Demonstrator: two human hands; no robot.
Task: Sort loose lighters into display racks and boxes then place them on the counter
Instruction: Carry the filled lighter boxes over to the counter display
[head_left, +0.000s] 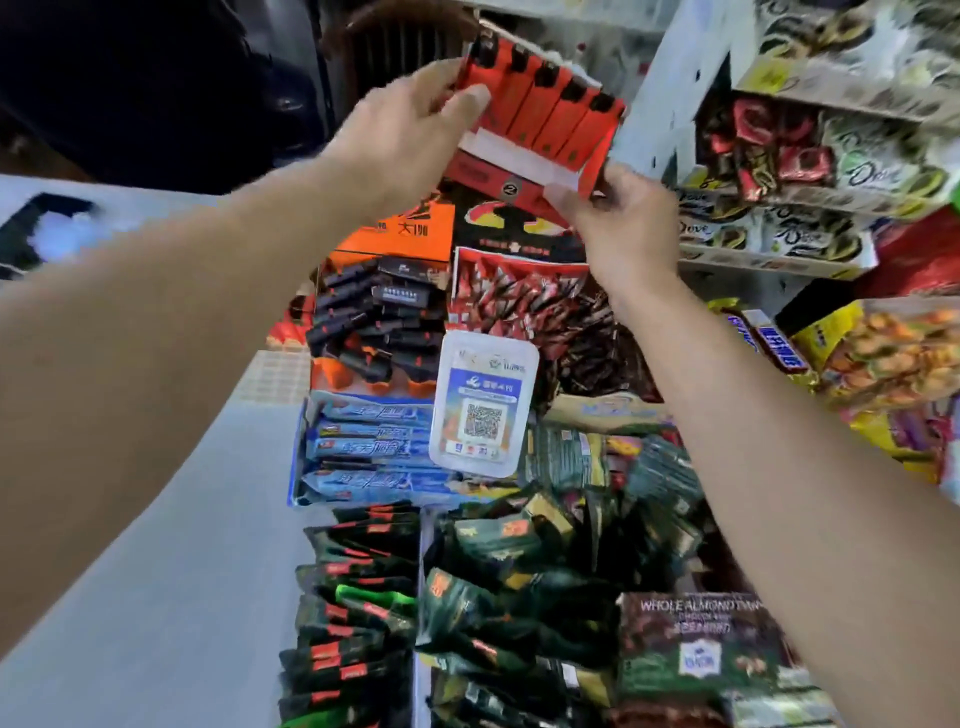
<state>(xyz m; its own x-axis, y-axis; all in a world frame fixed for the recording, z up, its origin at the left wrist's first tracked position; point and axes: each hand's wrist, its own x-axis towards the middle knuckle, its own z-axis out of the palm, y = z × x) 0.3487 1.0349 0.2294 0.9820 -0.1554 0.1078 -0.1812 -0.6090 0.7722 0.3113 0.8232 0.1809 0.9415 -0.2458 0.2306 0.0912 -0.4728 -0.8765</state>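
Note:
An orange display rack (524, 171) with a white front strip holds a row of several orange lighters (545, 111) with black tops, standing upright. I hold it raised above the counter goods, tilted to the right. My left hand (415, 135) grips its upper left corner, thumb across the front. My right hand (618, 218) pinches its lower right corner. Below the rack, an open orange box (384, 317) holds several loose black and orange lighters lying in a heap.
A white QR code plaque (483, 405) stands among snack boxes covering the counter. Chocolate boxes (810, 156) fill shelves at right. A box of red sachets (519, 296) sits under the rack. Grey counter surface (171, 545) lies at left.

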